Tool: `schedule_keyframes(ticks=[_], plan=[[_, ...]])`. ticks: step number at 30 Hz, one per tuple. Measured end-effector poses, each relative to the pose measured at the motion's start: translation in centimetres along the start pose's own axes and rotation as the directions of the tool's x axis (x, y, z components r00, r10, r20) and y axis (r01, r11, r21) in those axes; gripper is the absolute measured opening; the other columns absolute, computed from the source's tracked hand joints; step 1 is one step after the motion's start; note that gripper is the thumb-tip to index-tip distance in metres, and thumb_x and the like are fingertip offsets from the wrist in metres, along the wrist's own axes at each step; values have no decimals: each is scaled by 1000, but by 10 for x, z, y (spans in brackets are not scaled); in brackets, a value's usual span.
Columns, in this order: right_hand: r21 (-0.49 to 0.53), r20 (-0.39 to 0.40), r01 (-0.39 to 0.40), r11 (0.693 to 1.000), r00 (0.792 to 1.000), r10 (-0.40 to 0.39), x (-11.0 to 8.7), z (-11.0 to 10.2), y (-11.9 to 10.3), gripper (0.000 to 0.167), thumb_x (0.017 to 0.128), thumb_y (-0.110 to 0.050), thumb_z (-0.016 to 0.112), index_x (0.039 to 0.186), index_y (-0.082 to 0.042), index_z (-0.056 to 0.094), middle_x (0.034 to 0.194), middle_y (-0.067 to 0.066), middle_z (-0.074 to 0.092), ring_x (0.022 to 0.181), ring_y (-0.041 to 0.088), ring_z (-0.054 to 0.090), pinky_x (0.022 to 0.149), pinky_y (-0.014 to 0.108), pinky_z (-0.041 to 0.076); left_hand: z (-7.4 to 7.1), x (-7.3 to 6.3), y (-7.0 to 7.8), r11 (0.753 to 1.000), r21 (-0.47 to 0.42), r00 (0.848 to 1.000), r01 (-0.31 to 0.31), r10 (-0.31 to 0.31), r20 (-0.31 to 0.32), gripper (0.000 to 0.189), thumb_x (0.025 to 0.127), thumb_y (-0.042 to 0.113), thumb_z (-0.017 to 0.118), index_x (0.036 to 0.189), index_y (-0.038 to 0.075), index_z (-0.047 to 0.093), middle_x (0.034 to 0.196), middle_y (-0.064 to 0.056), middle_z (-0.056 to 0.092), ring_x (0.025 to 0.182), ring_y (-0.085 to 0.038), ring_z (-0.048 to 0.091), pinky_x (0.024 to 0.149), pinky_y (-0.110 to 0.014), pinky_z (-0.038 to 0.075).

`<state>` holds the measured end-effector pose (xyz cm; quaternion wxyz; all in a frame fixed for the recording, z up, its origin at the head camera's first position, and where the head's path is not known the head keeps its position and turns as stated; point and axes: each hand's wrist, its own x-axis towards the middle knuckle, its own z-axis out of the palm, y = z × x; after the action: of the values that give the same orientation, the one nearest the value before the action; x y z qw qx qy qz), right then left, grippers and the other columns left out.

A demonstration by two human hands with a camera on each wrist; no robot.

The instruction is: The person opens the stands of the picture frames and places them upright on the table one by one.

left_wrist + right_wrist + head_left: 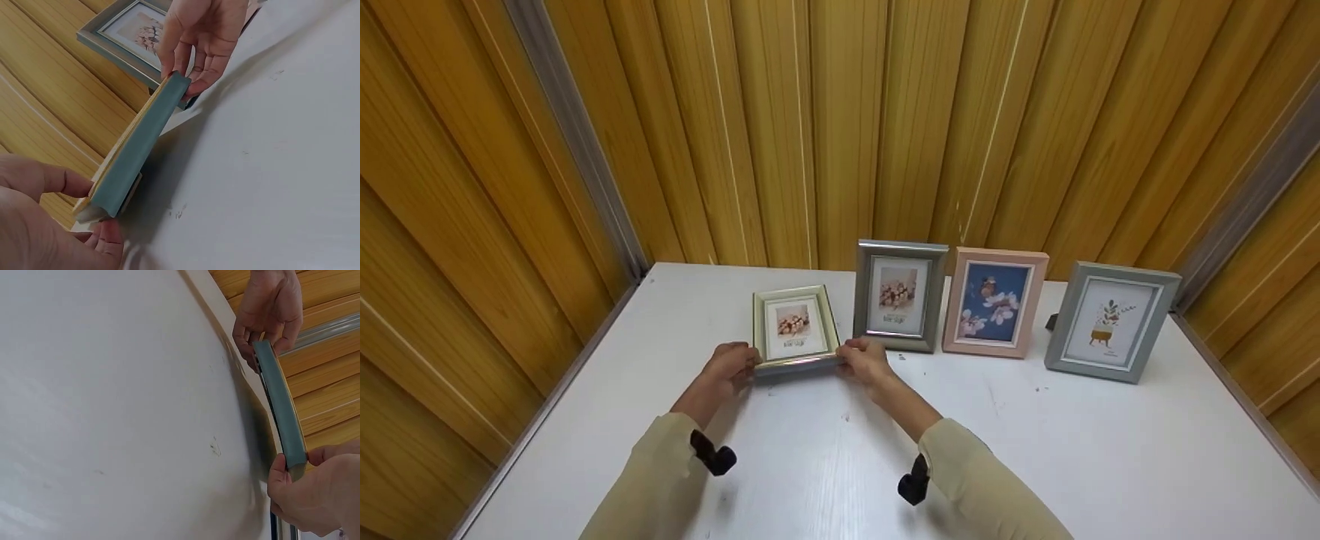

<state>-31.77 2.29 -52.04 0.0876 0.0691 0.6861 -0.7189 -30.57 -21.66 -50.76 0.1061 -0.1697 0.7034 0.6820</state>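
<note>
A gold-rimmed picture frame [795, 322] with a picture in a white mat tilts back just above the white table. My left hand [729, 365] pinches its lower left corner, thumb on the front face. At the lower right corner my right hand [868, 362] pinches it the same way. From the left wrist view, the frame's teal bottom edge [140, 143] spans between both hands, and a shadow lies under it. The right wrist view shows this teal edge [279, 402] too, with my right hand [315, 492] at its near end. The frame's back is mostly hidden.
To the right stand a dark silver-grey picture frame [901, 341], a pink one [1034, 300] with blossoms on blue, and a grey-green one [1156, 330] with a potted plant. The grey frame is close beside my right hand. Wood-look panels [840, 135] wall the white table [825, 465].
</note>
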Motion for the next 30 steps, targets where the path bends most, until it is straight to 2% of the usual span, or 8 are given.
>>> schedule_keyframes(ticks=[3,5,7,9,13,17,22,30], plan=[[-16,37,20,1000,999,-20,-1,-4,1,50,90,3,57,136,20,47,116,26,64,91,21,65,92,39,60,-1,-7,0,1000,-24,999,11,-10,39,73,88,-4,57,155,-9,28,84,-1,54,70,-10,47,70,-24,44],[-35,59,32,999,998,-30,-3,-7,0,53,89,2,56,138,19,47,124,29,62,95,20,65,94,38,59,0,-12,1,999,-39,999,15,-13,52,73,88,-6,57,156,-6,29,107,-11,60,81,-13,55,75,-24,49],[-61,81,49,997,996,-44,-6,-11,-3,55,88,2,57,140,17,48,127,28,60,98,19,64,95,37,58,2,-17,2,999,-46,998,9,-6,64,72,88,-8,58,155,-5,31,133,-19,55,97,-18,59,81,-25,53],[-82,110,76,994,992,-67,-8,-16,-7,56,88,1,60,142,13,49,123,23,61,97,18,64,94,36,59,3,-21,3,998,-68,996,-4,10,84,72,87,-10,58,154,-5,32,142,-23,48,104,-22,59,81,-26,54],[-129,173,148,981,977,-125,-13,-26,-13,57,92,-4,68,146,5,50,107,10,59,89,12,65,87,34,61,7,-31,6,994,-106,993,-34,45,105,71,82,-12,60,148,-2,37,129,-16,50,98,-22,57,75,-27,53],[-169,207,195,966,965,-159,-19,-38,-16,61,94,-9,71,149,2,47,104,8,59,85,9,64,81,30,61,11,-41,9,991,-114,988,-72,87,129,67,78,-15,62,140,2,43,116,-9,53,93,-19,57,75,-28,54],[-201,219,232,952,958,-187,-28,-51,-20,60,96,-11,70,150,0,46,117,17,64,93,12,65,81,28,60,18,-53,11,989,-92,975,-112,127,180,67,74,-17,65,133,7,45,111,-7,54,94,-20,56,78,-31,56],[-225,227,283,932,946,-232,-45,-78,-30,55,95,-10,69,145,2,47,133,26,62,102,14,68,79,25,60,38,-74,18,977,-13,933,-215,209,292,72,66,-18,71,130,6,47,115,-11,55,99,-23,58,79,-33,55]])
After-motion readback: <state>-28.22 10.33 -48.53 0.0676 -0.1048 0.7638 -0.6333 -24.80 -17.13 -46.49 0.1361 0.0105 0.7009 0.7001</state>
